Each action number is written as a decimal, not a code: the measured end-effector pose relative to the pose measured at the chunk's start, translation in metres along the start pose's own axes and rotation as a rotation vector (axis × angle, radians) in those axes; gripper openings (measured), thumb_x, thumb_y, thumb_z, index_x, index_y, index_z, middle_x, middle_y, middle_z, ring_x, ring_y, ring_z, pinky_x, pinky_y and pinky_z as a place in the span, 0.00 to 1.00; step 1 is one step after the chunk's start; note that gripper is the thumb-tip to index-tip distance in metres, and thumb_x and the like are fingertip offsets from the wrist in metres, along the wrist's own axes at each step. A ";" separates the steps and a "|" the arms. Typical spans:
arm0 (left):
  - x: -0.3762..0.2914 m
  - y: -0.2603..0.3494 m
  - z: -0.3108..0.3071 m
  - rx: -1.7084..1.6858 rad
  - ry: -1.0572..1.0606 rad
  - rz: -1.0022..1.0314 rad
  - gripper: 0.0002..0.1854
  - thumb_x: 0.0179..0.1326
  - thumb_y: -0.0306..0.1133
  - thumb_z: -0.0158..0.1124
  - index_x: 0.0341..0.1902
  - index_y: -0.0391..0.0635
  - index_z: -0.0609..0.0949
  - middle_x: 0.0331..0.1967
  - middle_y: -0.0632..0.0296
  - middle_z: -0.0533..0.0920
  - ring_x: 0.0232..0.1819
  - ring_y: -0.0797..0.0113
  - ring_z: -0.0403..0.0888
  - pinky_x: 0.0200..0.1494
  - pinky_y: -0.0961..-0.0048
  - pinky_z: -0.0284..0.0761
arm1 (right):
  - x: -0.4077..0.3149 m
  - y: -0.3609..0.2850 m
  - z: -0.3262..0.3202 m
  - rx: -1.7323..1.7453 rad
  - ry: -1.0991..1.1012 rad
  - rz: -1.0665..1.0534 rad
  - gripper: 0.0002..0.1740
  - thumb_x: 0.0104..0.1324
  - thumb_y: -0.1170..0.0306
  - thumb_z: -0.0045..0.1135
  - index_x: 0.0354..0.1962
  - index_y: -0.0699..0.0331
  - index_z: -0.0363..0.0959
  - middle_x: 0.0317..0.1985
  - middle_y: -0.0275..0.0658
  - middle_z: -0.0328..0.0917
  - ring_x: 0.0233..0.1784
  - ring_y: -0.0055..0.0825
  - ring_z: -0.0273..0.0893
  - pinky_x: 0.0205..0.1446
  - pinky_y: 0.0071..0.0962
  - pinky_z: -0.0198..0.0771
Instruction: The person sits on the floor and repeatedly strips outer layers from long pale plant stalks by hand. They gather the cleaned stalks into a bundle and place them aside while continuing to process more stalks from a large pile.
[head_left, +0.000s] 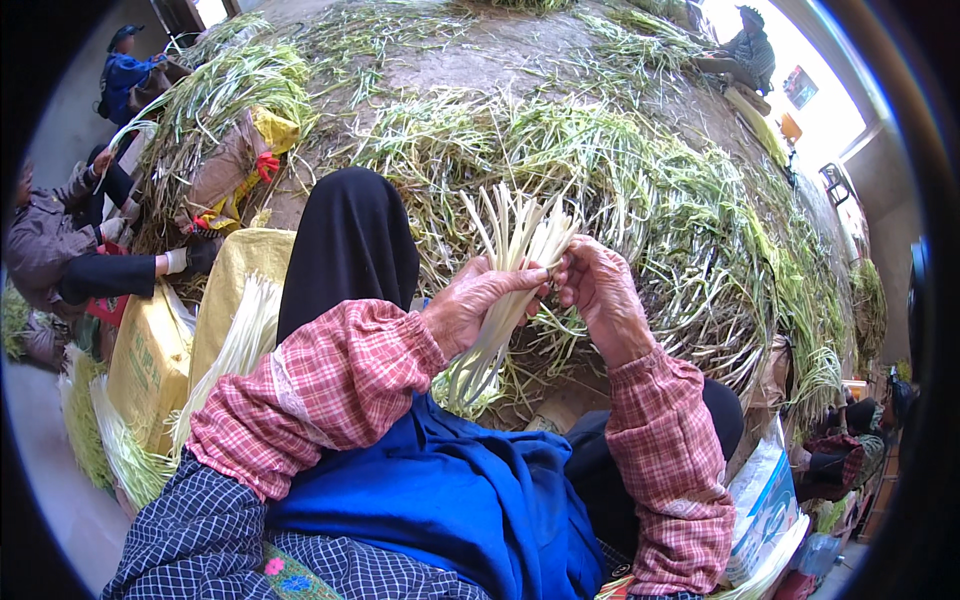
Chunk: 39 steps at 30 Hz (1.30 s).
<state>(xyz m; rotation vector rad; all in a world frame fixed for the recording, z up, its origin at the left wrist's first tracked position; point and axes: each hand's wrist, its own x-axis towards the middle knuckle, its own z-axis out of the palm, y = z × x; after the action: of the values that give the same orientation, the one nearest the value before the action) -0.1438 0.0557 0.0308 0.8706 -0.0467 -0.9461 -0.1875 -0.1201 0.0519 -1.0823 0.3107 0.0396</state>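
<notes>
My left hand (487, 296) is closed around a bundle of pale stalks (506, 251), which look like blanched garlic chives. Its cut-looking whitish ends fan out above the fist, and the thinner greenish-white ends hang down below it. At the bundle's right side, my right hand (598, 292) has thumb and fingertips pinched together on stalks at its edge; exactly how many it holds is hidden. Both hands are in front of my raised knee, above a blue apron (442, 502). Behind them spreads a large heap of unsorted green stalks (675, 217) on the ground.
Left of my knee, more pale stalks (244, 330) lean on a yellow sack-covered block (255, 251). Another yellow block (154, 360) stands beyond. A seated person (56, 232) works at far left. A plastic package (761, 510) is by my right elbow. Other people sit farther off.
</notes>
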 end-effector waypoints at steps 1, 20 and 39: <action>0.000 0.000 -0.001 0.001 0.015 -0.003 0.10 0.59 0.31 0.65 0.42 0.43 0.79 0.32 0.63 0.82 0.28 0.73 0.79 0.32 0.77 0.76 | -0.001 0.001 0.002 0.010 0.001 -0.008 0.08 0.68 0.69 0.48 0.37 0.65 0.72 0.26 0.34 0.76 0.25 0.19 0.75 0.21 0.16 0.70; 0.006 0.007 -0.012 -0.174 0.103 -0.040 0.11 0.60 0.34 0.63 0.45 0.46 0.78 0.33 0.64 0.82 0.31 0.70 0.80 0.34 0.75 0.77 | -0.004 0.003 0.009 -0.140 0.014 -0.129 0.10 0.70 0.66 0.42 0.42 0.63 0.68 0.41 0.41 0.78 0.39 0.24 0.79 0.27 0.19 0.74; 0.008 0.001 -0.004 -0.066 0.106 0.070 0.12 0.57 0.28 0.67 0.44 0.41 0.79 0.33 0.62 0.82 0.31 0.71 0.81 0.35 0.78 0.78 | -0.002 -0.005 0.023 -0.328 0.090 -0.144 0.11 0.68 0.65 0.50 0.41 0.64 0.73 0.21 0.28 0.73 0.19 0.14 0.71 0.17 0.12 0.64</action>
<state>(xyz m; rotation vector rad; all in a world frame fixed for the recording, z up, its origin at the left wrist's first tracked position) -0.1363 0.0524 0.0264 0.8514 0.0442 -0.8303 -0.1830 -0.1023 0.0670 -1.4325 0.3133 -0.0901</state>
